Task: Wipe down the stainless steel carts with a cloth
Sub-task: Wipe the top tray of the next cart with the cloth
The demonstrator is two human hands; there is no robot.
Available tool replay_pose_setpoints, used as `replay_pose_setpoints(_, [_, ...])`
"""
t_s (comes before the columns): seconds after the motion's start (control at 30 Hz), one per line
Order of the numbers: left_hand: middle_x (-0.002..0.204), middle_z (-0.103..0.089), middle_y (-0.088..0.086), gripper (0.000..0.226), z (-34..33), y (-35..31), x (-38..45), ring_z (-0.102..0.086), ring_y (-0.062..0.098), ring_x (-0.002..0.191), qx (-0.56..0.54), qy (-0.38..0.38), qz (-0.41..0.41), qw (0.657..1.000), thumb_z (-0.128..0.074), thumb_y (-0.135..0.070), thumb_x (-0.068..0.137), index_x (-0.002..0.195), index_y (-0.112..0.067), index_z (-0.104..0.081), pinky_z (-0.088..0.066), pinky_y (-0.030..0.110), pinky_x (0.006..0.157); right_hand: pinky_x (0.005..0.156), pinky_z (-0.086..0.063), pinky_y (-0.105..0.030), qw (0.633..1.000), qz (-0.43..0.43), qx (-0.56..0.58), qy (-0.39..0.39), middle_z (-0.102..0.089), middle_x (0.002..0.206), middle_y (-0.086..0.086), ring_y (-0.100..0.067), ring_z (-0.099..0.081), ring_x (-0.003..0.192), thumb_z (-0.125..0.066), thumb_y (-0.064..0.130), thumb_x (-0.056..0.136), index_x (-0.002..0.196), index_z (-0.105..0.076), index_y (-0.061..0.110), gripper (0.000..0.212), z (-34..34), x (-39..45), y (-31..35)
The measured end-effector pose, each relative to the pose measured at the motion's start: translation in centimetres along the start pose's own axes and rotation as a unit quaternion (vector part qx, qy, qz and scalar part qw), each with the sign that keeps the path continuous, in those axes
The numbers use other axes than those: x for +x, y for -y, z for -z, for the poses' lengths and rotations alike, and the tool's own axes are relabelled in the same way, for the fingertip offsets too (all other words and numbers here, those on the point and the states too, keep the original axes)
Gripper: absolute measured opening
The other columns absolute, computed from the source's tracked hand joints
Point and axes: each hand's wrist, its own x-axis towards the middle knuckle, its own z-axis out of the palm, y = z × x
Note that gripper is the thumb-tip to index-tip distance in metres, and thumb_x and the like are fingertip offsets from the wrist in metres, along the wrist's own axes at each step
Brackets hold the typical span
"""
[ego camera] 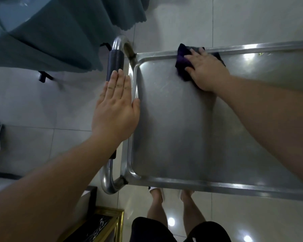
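Pressing flat with my right hand [205, 71], fingers spread on the soft, limp cloth [183, 62] at the cart [173, 128] top's far rim; my left hand [116, 109], released, steadies the handle [115, 64].

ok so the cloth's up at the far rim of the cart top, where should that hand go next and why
Probably sweep the right hand with the dark purple cloth back toward the near rim across the stainless steel cart tray. The cloth sits against the far rim near the handle-end corner, and the broad tray surface toward the person lies uncovered. The left hand, flat over the black-sleeved handle, can steady the cart.
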Motion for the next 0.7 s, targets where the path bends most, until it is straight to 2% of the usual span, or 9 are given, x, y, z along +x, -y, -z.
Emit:
replay_pose_setpoints(0.13, [0.177, 0.012, 0.006, 0.069, 0.1, -0.1, 0.0, 0.018, 0.015, 0.161, 0.003, 0.005, 0.002, 1.000, -0.013, -0.050, 0.113, 0.169, -0.013, 0.002, 0.013, 0.034, 0.129, 0.124, -0.023, -0.048, 1.000, 0.022, 0.016, -0.014, -0.031, 0.168, -0.007, -0.031, -0.026, 0.156, -0.043, 0.044, 0.108, 0.160, -0.037, 0.022, 0.057, -1.5, -6.1, 1.7])
replay_pose_setpoints(0.3, [0.177, 0.013, 0.005, 0.069, 0.0, 0.1, -0.1, 0.020, 0.014, 0.160, 0.003, 0.007, -0.004, 1.000, -0.010, -0.052, 0.112, 0.169, -0.013, 0.002, 0.010, 0.036, 0.130, 0.124, -0.025, -0.046, 0.992, 0.120, 0.021, 0.024, -0.042, 0.163, -0.004, -0.028, -0.035, 0.152, -0.055, 0.043, 0.102, 0.153, -0.051, 0.025, 0.054, -5.3, -19.2, 3.7])
replay_pose_setpoints(0.37, [0.177, 0.012, 0.004, 0.070, -0.2, 0.2, -0.1, 0.021, 0.013, 0.160, 0.000, 0.004, -0.008, 1.000, -0.008, -0.053, 0.112, 0.169, -0.014, 0.002, 0.008, 0.037, 0.130, 0.125, -0.025, -0.045, 0.986, 0.162, 0.008, 0.049, -0.043, 0.162, 0.001, -0.025, -0.036, 0.152, -0.049, 0.049, 0.101, 0.153, -0.050, 0.030, 0.054, -7.4, -25.5, 3.8])
replay_pose_setpoints(0.47, [0.177, 0.013, 0.001, 0.072, -0.7, 0.5, 0.0, 0.023, 0.009, 0.159, -0.007, 0.002, -0.002, 1.000, -0.006, -0.057, 0.110, 0.169, -0.016, 0.002, 0.007, 0.038, 0.130, 0.123, -0.021, -0.043, 0.980, 0.186, -0.008, 0.076, -0.036, 0.166, 0.010, -0.017, -0.024, 0.157, -0.041, 0.053, 0.105, 0.157, -0.038, 0.037, 0.055, -9.5, -32.8, 3.1])
replay_pose_setpoints(0.53, [0.177, 0.013, 0.000, 0.073, -1.0, 0.6, 0.0, 0.023, 0.008, 0.159, -0.001, 0.001, -0.001, 1.000, -0.004, -0.059, 0.110, 0.169, -0.016, 0.002, 0.009, 0.036, 0.130, 0.122, -0.021, -0.042, 0.975, 0.207, -0.024, 0.077, -0.035, 0.166, 0.011, -0.015, -0.023, 0.157, -0.040, 0.054, 0.105, 0.157, -0.037, 0.038, 0.054, -9.6, -33.6, 2.0])
replay_pose_setpoints(0.6, [0.177, 0.010, 0.001, 0.072, -1.2, 0.7, 0.0, 0.021, 0.008, 0.159, 0.008, -0.003, -0.004, 1.000, -0.005, -0.058, 0.111, 0.169, -0.016, 0.000, 0.016, 0.030, 0.128, 0.121, -0.024, -0.042, 0.966, 0.245, -0.051, 0.066, -0.040, 0.164, 0.010, -0.016, -0.031, 0.154, -0.041, 0.053, 0.104, 0.154, -0.046, 0.035, 0.053, -8.7, -31.7, 0.7])
replay_pose_setpoints(0.7, [0.177, 0.006, 0.002, 0.070, -1.2, 0.7, 0.2, 0.019, 0.008, 0.160, 0.015, -0.008, -0.002, 1.000, -0.008, -0.057, 0.112, 0.169, -0.016, -0.002, 0.021, 0.022, 0.123, 0.120, -0.033, -0.043, 0.969, 0.241, -0.036, 0.028, -0.051, 0.156, 0.004, -0.021, -0.045, 0.147, -0.055, 0.046, 0.101, 0.146, -0.060, 0.029, 0.049, -6.7, -26.2, -1.7])
